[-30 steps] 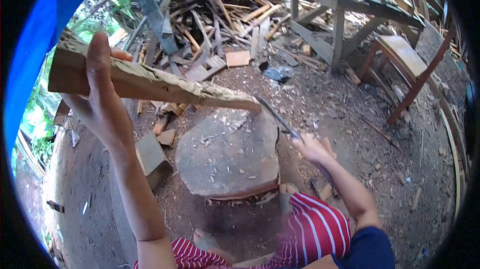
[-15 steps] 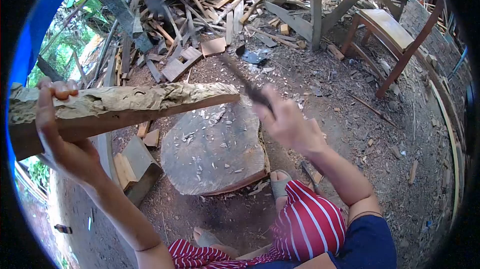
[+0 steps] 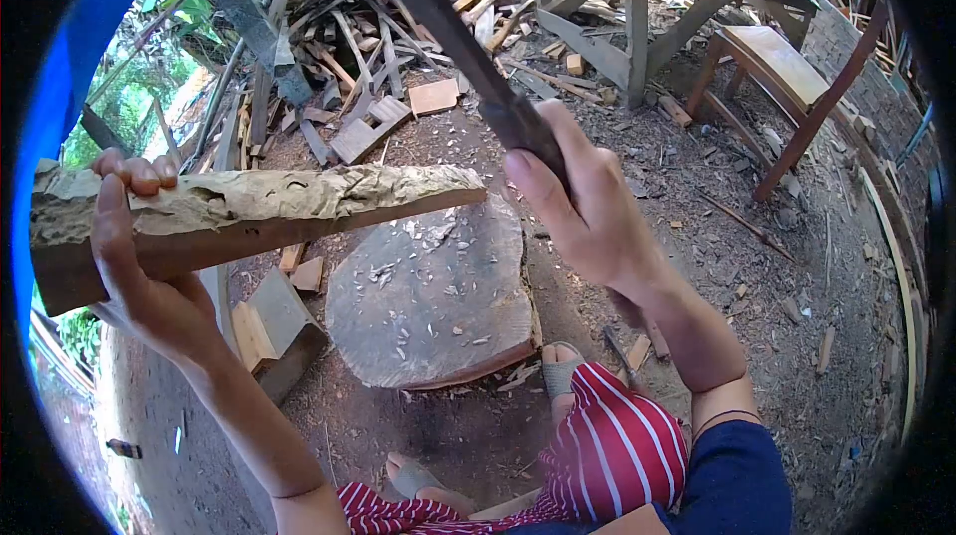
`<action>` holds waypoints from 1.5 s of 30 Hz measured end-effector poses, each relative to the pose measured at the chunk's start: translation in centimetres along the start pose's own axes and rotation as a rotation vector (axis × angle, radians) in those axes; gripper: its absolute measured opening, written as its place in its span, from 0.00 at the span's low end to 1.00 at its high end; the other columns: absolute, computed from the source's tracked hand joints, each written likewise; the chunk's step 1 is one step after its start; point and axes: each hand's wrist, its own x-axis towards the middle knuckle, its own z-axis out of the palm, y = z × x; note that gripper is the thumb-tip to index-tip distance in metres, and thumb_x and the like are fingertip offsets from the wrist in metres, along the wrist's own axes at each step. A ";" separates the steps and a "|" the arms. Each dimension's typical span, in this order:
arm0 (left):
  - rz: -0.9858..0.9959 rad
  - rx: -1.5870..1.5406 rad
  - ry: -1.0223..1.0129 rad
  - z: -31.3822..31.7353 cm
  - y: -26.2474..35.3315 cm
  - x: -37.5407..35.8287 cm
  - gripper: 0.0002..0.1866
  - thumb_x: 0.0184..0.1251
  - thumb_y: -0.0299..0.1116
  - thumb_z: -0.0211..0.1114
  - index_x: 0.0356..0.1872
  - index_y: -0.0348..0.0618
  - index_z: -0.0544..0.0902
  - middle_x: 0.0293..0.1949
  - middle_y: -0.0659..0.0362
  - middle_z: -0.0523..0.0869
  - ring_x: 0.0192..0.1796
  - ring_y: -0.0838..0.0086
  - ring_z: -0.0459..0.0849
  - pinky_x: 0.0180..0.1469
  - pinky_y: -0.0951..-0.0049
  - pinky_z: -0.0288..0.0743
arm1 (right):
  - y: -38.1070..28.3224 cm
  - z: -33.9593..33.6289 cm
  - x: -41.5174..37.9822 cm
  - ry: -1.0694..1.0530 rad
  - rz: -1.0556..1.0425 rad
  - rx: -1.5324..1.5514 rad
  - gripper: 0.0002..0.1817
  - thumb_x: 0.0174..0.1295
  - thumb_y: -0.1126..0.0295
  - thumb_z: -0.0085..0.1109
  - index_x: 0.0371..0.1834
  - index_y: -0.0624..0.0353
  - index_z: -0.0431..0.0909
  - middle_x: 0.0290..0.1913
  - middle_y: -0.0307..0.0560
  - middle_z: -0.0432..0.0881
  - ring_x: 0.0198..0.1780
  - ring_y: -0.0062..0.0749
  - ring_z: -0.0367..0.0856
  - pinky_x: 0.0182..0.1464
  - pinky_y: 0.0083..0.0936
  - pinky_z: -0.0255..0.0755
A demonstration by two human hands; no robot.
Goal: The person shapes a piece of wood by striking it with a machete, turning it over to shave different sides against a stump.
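Observation:
My left hand [image 3: 139,246] grips a long piece of wood [image 3: 289,204] near its thick left end, thumb and fingers wrapped around it. Its upper face is rough and pale with chopped hollows, while the side below is smooth and brown. The narrower right end reaches over the back of a chopping block [image 3: 438,326] strewn with small chips. In my right hand [image 3: 588,201] is a machete [image 3: 448,27], held by its dark handle. The blade points up and to the left, raised above the wood and apart from it; its tip runs out at the top edge.
Scrap wood [image 3: 368,47] is piled at the back left. A wooden bench frame [image 3: 637,27] and a chair [image 3: 767,67] stand at the back right. Cut blocks [image 3: 274,321] lie left of the chopping block. My sandaled feet [image 3: 561,366] are close to its front.
My right hand has swung the machete upward, so its blade now stands higher and larger in view. The wood and left hand shift only slightly to the right.

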 end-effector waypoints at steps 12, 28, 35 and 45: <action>0.094 0.381 0.159 -1.2 -1.1 0.4 0.13 0.62 0.30 0.63 0.46 0.35 0.77 0.28 0.55 0.82 0.34 0.70 0.84 0.48 0.66 0.76 | 7.7 2.1 -3.2 -0.338 0.479 -0.145 0.23 0.69 0.48 0.46 0.48 0.60 0.70 0.25 0.57 0.78 0.31 0.48 0.81 0.35 0.44 0.71; 0.132 0.441 0.156 0.8 0.0 -0.5 0.12 0.60 0.31 0.64 0.38 0.31 0.77 0.28 0.53 0.83 0.32 0.73 0.81 0.53 0.65 0.74 | 10.0 3.8 -5.0 -0.362 0.552 -0.383 0.22 0.70 0.50 0.44 0.50 0.58 0.69 0.28 0.58 0.79 0.33 0.51 0.81 0.39 0.47 0.71; 0.103 0.462 0.161 0.0 -0.6 0.2 0.10 0.63 0.28 0.61 0.42 0.34 0.78 0.31 0.56 0.83 0.37 0.69 0.84 0.53 0.62 0.75 | -0.2 -0.2 -0.2 -0.137 0.234 -0.021 0.19 0.71 0.52 0.46 0.43 0.60 0.68 0.20 0.45 0.75 0.22 0.33 0.78 0.25 0.32 0.67; 0.165 0.383 0.193 1.1 -0.2 0.0 0.10 0.60 0.29 0.63 0.36 0.32 0.76 0.25 0.54 0.84 0.33 0.73 0.81 0.60 0.67 0.67 | 12.5 4.4 -5.6 -0.284 0.390 -0.491 0.24 0.69 0.48 0.44 0.48 0.60 0.68 0.27 0.57 0.80 0.28 0.48 0.81 0.35 0.47 0.75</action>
